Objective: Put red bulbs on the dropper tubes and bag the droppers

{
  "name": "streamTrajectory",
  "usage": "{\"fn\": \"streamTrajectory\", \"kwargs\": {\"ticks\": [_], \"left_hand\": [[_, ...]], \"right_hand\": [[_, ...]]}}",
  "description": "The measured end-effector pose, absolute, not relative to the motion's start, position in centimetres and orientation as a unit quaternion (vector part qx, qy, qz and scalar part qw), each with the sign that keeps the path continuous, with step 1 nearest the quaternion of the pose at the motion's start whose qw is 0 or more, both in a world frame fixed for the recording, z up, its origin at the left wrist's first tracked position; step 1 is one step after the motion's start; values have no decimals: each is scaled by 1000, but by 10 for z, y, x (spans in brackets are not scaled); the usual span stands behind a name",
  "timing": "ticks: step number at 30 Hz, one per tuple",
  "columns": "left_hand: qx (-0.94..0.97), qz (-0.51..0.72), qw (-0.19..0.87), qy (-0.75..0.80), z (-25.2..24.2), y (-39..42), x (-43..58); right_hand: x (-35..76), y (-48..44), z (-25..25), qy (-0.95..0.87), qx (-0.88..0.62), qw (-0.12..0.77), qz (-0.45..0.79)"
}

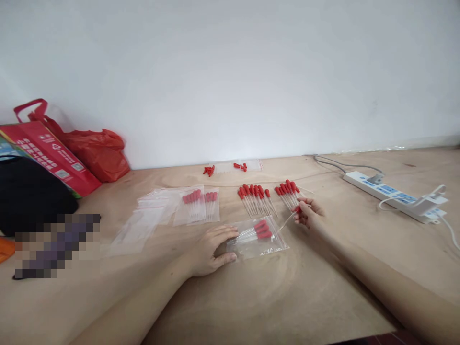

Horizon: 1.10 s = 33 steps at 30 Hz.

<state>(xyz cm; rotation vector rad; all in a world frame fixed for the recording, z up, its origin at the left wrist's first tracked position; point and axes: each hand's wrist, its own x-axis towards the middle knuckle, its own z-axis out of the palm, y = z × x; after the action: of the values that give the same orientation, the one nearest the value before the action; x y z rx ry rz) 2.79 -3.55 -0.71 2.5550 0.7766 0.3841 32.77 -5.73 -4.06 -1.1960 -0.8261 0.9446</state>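
My right hand (309,213) pinches a glass dropper (297,209) by its red rubber bulb, its thin tube slanting down left toward a clear zip bag (251,247). Inside that bag lie several droppers (264,229), bulbs to the right. My left hand (215,249) rests over the bag's left end, fingers stretched out and thumb spread apart from them. Just beyond my right hand is a fanned group of red-bulbed droppers (286,188). Another group (254,192) lies left of it, behind the bag.
Filled bags (194,206) and flat clear bags (143,220) lie to the left. Loose red bulbs (209,170) sit near the wall. A white power strip (395,195) with cables stands right; a red plastic bag (98,153) and black object (32,191) are far left.
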Motion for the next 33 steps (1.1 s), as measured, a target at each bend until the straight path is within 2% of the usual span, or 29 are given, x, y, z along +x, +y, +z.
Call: {"fn": "streamTrajectory", "kwargs": {"ticks": [8,15,18,26,29,33], "left_hand": [[926,121,209,289,-8,-34,26],[927,122,212,286,-9,-34,26],[925,126,213,287,-10,-34,26],[921,127,217,296,-11,-34,26],[922,128,216,295,-11,-34,26],[923,134,220,285,-11,-33,26]], "right_hand": [[309,-76,-42,-330,-497,621,509],[303,-79,-39,-282,-493,645,511],[302,-82,-37,-309,-492,612,537],[298,-86,-29,-461,-539,440,551],[295,-86,-28,-485,-546,419,540],[290,-83,-31,-496,-545,435,518]]}}
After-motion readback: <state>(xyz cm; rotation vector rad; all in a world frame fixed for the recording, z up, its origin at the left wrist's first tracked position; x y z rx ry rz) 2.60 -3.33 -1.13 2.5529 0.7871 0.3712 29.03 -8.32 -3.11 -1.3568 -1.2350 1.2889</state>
